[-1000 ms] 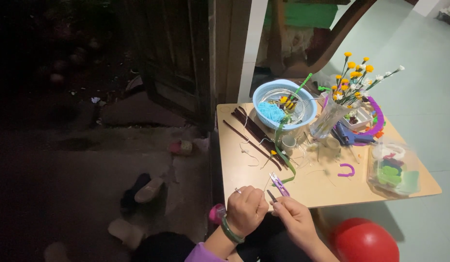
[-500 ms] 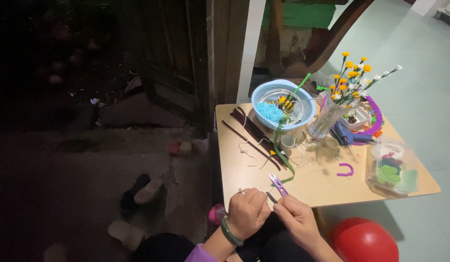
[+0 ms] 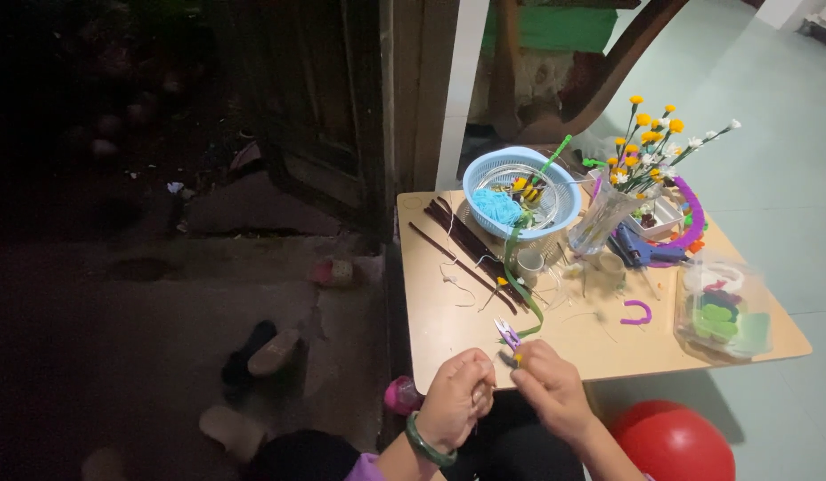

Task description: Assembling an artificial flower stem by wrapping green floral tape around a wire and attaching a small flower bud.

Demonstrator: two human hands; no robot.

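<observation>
I see small purple-handled snips point(image 3: 506, 334) tilted upright at the table's near edge, beside a green strip point(image 3: 518, 276).

We seem to be in a home, at a small craft corner set by a doorway. Our low wooden table point(image 3: 448, 312) holds a blue basket point(image 3: 520, 191) at its far edge, a glass vase of handmade flowers point(image 3: 622, 183) and a clear plastic box point(image 3: 724, 307) at its right edge. Shoes point(image 3: 261, 352) lie on the dark floor beside a pale tiled floor point(image 3: 769, 178).
</observation>
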